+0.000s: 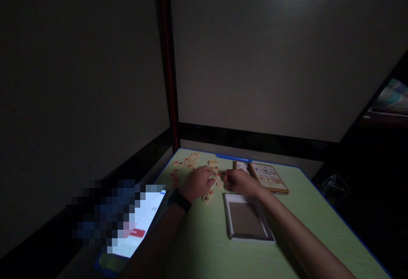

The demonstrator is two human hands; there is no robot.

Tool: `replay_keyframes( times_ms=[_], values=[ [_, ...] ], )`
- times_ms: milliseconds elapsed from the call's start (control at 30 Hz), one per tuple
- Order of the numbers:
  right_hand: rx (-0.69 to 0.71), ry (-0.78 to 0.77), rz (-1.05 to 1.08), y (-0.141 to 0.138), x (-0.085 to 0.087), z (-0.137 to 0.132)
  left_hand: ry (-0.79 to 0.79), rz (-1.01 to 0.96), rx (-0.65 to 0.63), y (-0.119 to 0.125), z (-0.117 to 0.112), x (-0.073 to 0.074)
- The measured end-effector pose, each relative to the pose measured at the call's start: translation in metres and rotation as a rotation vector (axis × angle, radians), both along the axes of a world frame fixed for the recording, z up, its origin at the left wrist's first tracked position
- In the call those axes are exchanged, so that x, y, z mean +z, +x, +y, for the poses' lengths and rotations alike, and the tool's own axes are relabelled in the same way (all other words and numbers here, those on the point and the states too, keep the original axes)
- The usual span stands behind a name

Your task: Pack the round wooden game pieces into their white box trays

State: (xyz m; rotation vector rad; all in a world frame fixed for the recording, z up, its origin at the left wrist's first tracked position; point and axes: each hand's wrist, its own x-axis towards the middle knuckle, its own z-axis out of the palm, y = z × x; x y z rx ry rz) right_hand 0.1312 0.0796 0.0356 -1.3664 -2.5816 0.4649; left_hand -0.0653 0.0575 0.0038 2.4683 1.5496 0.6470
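Round wooden Chinese chess pieces [205,198] with red and black characters lie scattered over the far left part of the green table [204,232]. My left hand [198,183], a dark band at its wrist, reaches in among them; thumb and fingers are curved and apart, with no piece plainly between them. Just to the right, my right hand [240,181] is closed, its fingertips pinched on what looks like a chess piece [226,184], mostly covered by the fingers. Below that hand sits an open white box tray [228,219] with a brown inside.
A printed Chinese chess box lid [269,177] lies at the back right, beside another printed piece [242,166] partly behind my right hand. At the left edge is a lit phone [143,219]. Walls [255,58] close off the back and left. Beyond the right edge stands a clear bag-like container [334,190].
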Motion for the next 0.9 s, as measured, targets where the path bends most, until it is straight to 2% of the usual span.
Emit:
replay_keyframes(
  times_ms=[133, 267, 500, 633, 767, 900],
  values=[
    [-0.013, -0.004, -0.051, 0.001, -0.001, 0.001, 0.069, -0.01, -0.055, 0.009, -0.002, -0.007],
    [-0.042, 0.0, -0.101, -0.001, -0.002, -0.001, 0.062, 0.026, -0.016, 0.014, -0.003, -0.011],
    [-0.131, 0.027, -0.144, -0.008, -0.002, -0.008, 0.027, 0.066, 0.083, 0.019, -0.007, -0.006],
    [-0.132, 0.027, -0.171, -0.007, -0.003, -0.005, -0.012, 0.065, 0.103, 0.019, -0.008, -0.004],
    [-0.112, 0.079, -0.176, -0.01, -0.003, -0.009, -0.013, -0.03, 0.128, 0.016, -0.004, -0.003],
    [-0.086, 0.163, -0.17, -0.019, -0.002, -0.017, -0.014, -0.256, 0.156, 0.009, 0.005, -0.003]
  ],
)
